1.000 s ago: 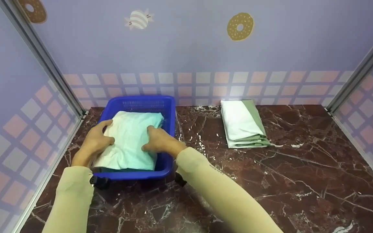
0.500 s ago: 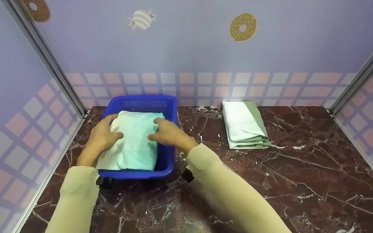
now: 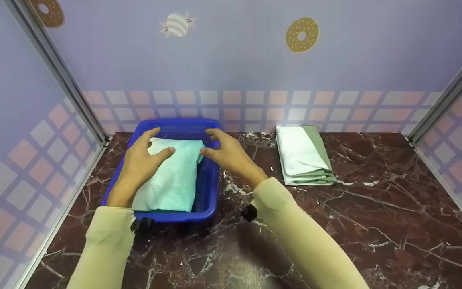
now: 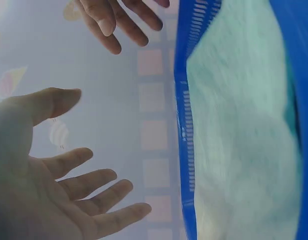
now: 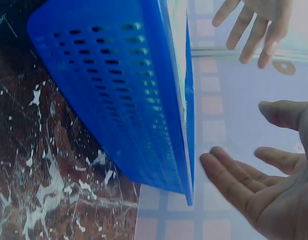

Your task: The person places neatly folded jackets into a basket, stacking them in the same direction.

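Note:
In the head view a folded cloth (image 3: 171, 176), pale cream shading to aqua, lies in a blue plastic basket (image 3: 201, 216) with slotted walls. My left hand (image 3: 140, 162) is raised over the basket's left side, fingers spread and holding nothing. Over the right rim hovers my right hand (image 3: 231, 152), its fingers loosely bent with nothing between them. Both wrist views show the hands above the basket's rim, apart from the cloth. To the right, a second folded cloth (image 3: 303, 154), white with a green side, lies flat near the back wall.
The dark red marbled tabletop (image 3: 335, 233) runs under everything. A lilac back wall (image 3: 239, 52) with printed sweets and pink and white squares stands right behind the basket. Side panels (image 3: 26, 148) close in the left and right, with grey metal posts in the corners.
Both hands have let go of the aqua cloth and lifted up and away from it, the right hand shifting right. The cloth stays in the basket; the white and green cloth has not moved.

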### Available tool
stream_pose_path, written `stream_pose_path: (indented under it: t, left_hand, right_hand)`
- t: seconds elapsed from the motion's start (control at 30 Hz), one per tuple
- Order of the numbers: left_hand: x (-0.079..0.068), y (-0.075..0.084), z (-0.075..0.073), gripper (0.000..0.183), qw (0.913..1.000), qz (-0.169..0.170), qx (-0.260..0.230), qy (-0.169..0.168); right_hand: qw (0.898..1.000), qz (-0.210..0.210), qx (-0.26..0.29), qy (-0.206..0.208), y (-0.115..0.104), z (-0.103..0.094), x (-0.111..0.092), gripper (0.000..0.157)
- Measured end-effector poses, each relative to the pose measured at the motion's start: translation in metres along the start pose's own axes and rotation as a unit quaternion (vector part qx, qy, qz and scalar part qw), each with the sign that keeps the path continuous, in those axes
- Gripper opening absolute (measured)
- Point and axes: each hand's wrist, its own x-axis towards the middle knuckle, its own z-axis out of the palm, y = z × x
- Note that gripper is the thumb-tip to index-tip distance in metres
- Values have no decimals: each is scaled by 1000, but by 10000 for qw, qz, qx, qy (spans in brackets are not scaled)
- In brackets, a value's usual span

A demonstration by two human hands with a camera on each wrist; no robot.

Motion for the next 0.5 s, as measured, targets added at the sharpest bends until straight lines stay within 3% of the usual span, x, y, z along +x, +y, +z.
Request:
stream_pose_path:
  t: [0.3, 0.5]
  left_hand:
    - [0, 10, 22, 74, 9962, 480, -621, 369]
    - [3, 17, 40, 76, 9920, 664, -980, 429]
  right_hand:
    - [9964, -289, 621, 507, 18, -14, -7, 71]
    - [9915, -534, 949, 716, 32, -23, -15, 73]
